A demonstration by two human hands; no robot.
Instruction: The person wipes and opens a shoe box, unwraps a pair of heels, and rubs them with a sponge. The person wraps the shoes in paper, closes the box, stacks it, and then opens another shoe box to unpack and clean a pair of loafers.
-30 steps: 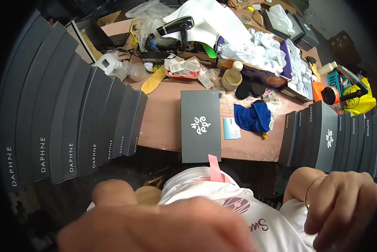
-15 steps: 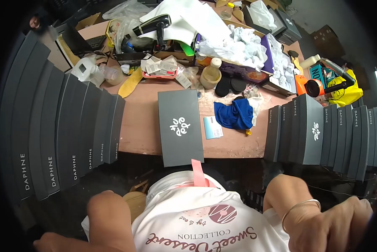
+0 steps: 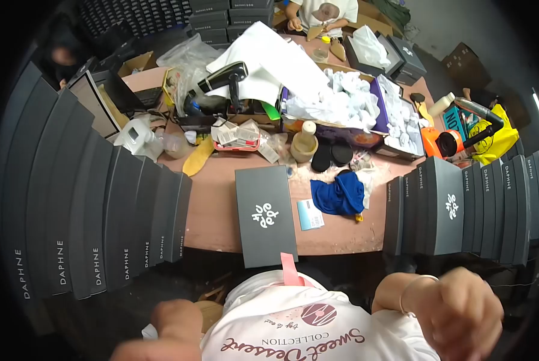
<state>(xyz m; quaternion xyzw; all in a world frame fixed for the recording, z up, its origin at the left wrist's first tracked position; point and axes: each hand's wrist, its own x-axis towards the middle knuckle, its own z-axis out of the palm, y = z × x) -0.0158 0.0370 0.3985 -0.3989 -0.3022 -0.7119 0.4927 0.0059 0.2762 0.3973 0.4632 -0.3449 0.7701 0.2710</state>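
Right hand half-curled and blurred, lower right; left hand cut off, lower left; can't tell if gripping. Mid-frame, dark grey white-lettered cardboard box on pink tabletop.

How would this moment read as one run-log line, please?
gray box: on table, overhanging front edge | left hand: at picture's bottom edge | right hand: blurred, clear of box | blue cloth: right of box
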